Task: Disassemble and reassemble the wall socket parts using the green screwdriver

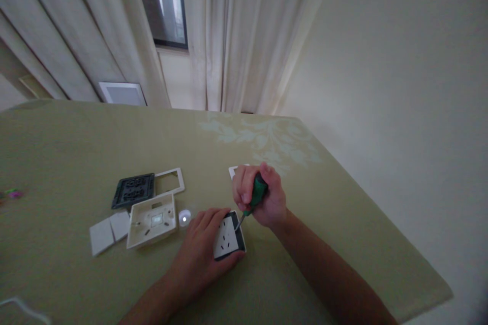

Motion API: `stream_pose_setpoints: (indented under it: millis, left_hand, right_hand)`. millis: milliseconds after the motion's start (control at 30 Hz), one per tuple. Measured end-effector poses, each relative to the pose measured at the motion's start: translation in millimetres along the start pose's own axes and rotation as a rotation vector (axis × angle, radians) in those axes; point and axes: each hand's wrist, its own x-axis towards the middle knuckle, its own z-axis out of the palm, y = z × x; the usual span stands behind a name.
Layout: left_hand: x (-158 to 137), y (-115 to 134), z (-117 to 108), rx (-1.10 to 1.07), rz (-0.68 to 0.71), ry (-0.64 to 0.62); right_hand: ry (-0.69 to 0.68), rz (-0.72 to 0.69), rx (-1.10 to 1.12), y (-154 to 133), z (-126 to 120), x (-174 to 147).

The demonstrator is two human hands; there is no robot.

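Observation:
A wall socket [225, 239] with a white face and dark surround lies on the cloth-covered table, its slots facing up. My left hand [202, 244] is wrapped around its left side, with the thumb along the near edge. In my right hand [269, 198] is a screwdriver [258, 190] with a green and black handle, held tilted. Its shaft runs down to the right part of the socket, where the tip meets the dark surround. Whether a screw sits under the tip is too small to see. Partly behind my right hand lies a white frame [232, 172].
To the left are an open white mounting box [152, 221], a dark back plate [133, 190], a white frame [180, 181], white cover plates [102, 236] and a small round white piece [185, 218]. A white cable [25, 307] lies at the lower left. A wall [412, 111] borders the right side.

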Motion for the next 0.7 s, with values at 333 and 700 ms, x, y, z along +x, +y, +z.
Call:
stream_pose_setpoints:
  millis: [333,700]
  left_hand:
    - [-1,-1,1,0.05,0.059,-0.018]
    - [-3,-3,5,0.061,0.052,-0.022]
  right_hand:
    - [0.201,0.059,-0.08,17,18,-14]
    - [0.119,0.021,-0.059,18,7,-10]
